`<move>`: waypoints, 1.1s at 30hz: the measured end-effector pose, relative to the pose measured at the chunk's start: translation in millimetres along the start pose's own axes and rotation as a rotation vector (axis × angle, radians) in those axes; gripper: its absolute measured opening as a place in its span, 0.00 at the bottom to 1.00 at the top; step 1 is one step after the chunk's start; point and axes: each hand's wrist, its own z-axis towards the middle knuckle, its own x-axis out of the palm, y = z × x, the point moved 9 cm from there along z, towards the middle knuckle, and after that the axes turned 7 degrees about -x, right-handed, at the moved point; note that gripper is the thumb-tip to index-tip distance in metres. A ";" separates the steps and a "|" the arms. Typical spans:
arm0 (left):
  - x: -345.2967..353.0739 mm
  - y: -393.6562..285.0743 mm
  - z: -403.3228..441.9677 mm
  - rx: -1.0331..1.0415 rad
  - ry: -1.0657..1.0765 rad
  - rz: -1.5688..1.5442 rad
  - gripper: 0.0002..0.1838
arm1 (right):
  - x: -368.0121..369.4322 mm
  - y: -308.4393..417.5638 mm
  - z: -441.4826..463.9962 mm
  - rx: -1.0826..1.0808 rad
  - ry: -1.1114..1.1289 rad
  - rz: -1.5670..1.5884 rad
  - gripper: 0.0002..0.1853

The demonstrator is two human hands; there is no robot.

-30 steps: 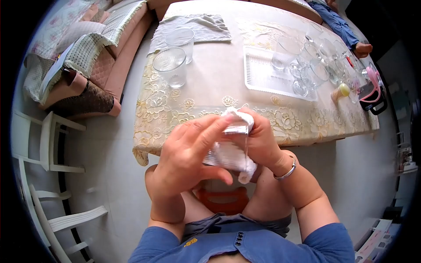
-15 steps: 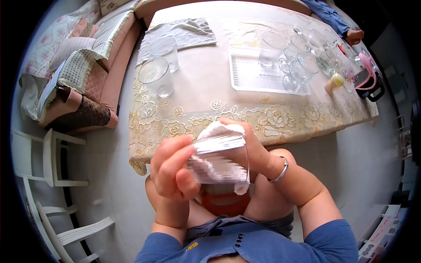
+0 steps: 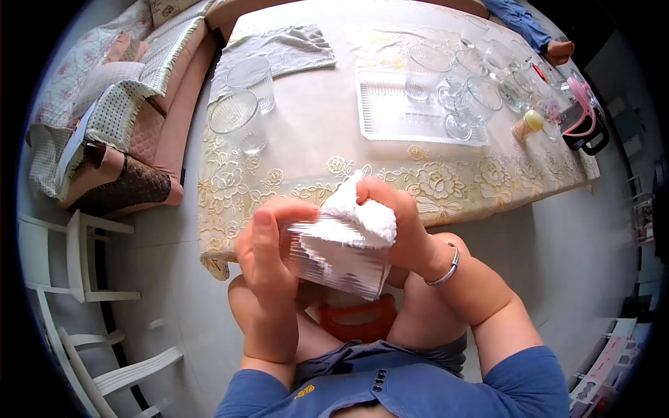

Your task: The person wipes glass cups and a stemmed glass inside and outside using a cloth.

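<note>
Over my lap, a clear ribbed drinking glass [image 3: 341, 268] lies tilted on its side, its mouth toward the right. My left hand [image 3: 268, 251] grips it around the base end, thumb raised along the side. A white cloth [image 3: 362, 216] is bunched in my right hand [image 3: 394, 209], with part of it over the glass's rim and some seen through the wall. Two similar ribbed glasses [image 3: 239, 124] stand upright at the table's left, beside a folded grey cloth [image 3: 279, 52].
A clear plastic tray [image 3: 383, 125] with glasses on it sits on the lace-covered table [image 3: 313, 132]. To its right are stemmed glasses [image 3: 478, 101], a yellow-topped cup [image 3: 527, 125] and a pink-handled black item [image 3: 589, 129]. A person's foot [image 3: 559, 51] shows far right; white chairs [image 3: 90, 258] stand left.
The glass has turned in my left hand, its mouth now tipping lower right. My right hand and the white cloth have moved to the outside, over the upper rim.
</note>
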 end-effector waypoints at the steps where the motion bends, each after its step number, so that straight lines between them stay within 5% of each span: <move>1: -3.0 -5.0 -3.5 0.060 -0.041 0.062 0.24 | 0.5 -0.4 -0.1 0.002 -0.001 0.001 0.09; 4: -3.2 -16.0 -11.3 0.233 -0.096 0.236 0.21 | 12.8 -17.5 -1.2 0.257 0.078 0.175 0.09; 9: 5.7 -40.3 -32.9 0.553 -0.111 0.421 0.18 | 25.4 -17.2 -4.1 0.309 0.167 0.288 0.09; 13: 7.8 -31.4 -14.1 0.396 -0.042 0.360 0.15 | 16.7 -13.6 -0.6 0.235 0.141 0.194 0.08; 15: 8.4 -30.5 -7.0 0.378 -0.035 0.343 0.15 | 10.0 -24.8 -4.5 0.448 -0.015 0.477 0.08; 18: 5.7 3.4 5.1 -0.058 0.105 0.070 0.19 | -6.5 7.3 5.4 -0.044 0.018 -0.047 0.09; 19: 5.7 3.2 4.4 -0.057 0.105 0.070 0.19 | -5.2 16.0 5.6 -0.142 0.039 -0.131 0.10; 22: 4.5 9.8 2.2 -0.123 0.103 0.047 0.19 | -0.5 12.5 2.4 -0.073 0.035 -0.120 0.10; 28: 3.0 -29.9 -15.4 0.401 -0.069 0.358 0.12 | 14.0 -14.6 -2.1 0.256 0.076 0.163 0.09; 33: 11.5 -40.4 -20.8 0.500 -0.037 0.448 0.11 | 17.7 -20.4 -4.5 0.344 0.087 0.324 0.08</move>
